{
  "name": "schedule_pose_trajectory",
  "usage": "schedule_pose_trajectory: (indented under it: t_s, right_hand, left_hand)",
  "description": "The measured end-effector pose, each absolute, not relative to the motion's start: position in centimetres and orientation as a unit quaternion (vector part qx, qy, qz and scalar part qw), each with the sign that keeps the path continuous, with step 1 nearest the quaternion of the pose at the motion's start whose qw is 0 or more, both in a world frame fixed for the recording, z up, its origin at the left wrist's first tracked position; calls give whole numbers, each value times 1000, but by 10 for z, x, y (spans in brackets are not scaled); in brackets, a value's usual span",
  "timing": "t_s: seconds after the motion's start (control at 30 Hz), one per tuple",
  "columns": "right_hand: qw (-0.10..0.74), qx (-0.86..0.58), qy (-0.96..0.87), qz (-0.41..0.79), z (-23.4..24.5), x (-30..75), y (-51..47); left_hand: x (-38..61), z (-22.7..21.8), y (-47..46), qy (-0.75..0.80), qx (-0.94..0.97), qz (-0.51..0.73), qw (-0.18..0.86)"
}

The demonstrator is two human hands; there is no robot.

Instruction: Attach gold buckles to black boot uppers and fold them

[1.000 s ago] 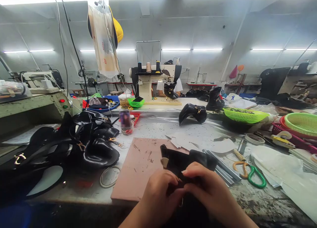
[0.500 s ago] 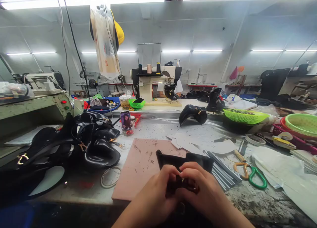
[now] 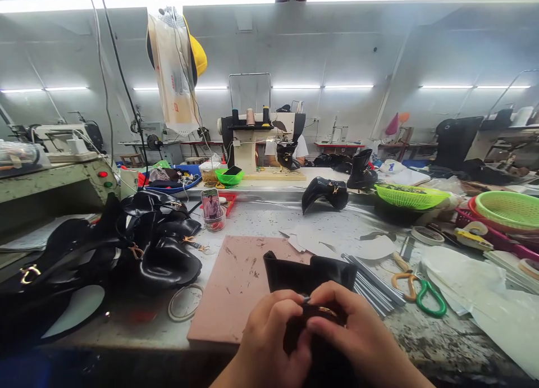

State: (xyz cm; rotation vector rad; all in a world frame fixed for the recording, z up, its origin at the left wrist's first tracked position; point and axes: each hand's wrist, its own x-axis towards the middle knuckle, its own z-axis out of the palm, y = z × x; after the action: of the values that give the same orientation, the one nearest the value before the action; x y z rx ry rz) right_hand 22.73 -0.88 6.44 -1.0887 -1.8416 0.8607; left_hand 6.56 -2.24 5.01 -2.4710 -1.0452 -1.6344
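Both my hands grip a black leather boot upper (image 3: pixel 309 273) at the near edge of the table, over the pink cutting board (image 3: pixel 236 281). My left hand (image 3: pixel 273 337) pinches the leather with curled fingers. My right hand (image 3: pixel 357 334) is closed on the same piece, its thumb and fingers by a small gold metal ring (image 3: pixel 326 310) on the leather. The lower part of the upper is hidden behind my hands.
A heap of black boot uppers (image 3: pixel 126 247) lies at the left. Green and orange scissors (image 3: pixel 421 290), grey strips (image 3: pixel 374 281) and white paper patterns (image 3: pixel 337 239) lie right of the board. Green baskets (image 3: pixel 410 196) stand at the right; a sewing machine (image 3: pixel 256 138) and a phone (image 3: pixel 210 204) behind.
My hands have shifted their hold on the leather piece, drawing it slightly nearer; the gold ring now shows between my fingers. The view has shifted a little to the right.
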Motion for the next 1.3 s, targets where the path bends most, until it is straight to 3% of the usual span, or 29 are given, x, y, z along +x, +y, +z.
schedule_pose_trajectory:
  t_s: [0.33, 0.53, 0.63, 0.73, 0.9, 1.1, 1.3]
  right_hand:
    - [538, -398, -692, 271, 48, 223, -11]
    - [462, -375, -740, 314, 52, 226, -12]
    - [391, -347, -777, 351, 61, 231, -12]
    - [378, -334, -779, 373, 65, 236, -10]
    - [396, -428, -713, 390, 63, 234, -4]
    - [308, -410, -730, 452, 71, 230, -2]
    - [313, -437, -678, 501, 70, 231, 2]
  left_hand:
    - [65, 58, -28, -409, -779, -465, 98]
    - [66, 64, -18, -461, -745, -458, -148]
    - [66, 66, -15, -498, -714, -450, -200]
    - [61, 67, -13, -511, -725, -423, -182]
    - [53, 59, -11, -503, -748, -422, -98]
    - [52, 46, -10, -410, -780, -473, -21]
    - [48, 45, -9, -391, -774, -497, -16]
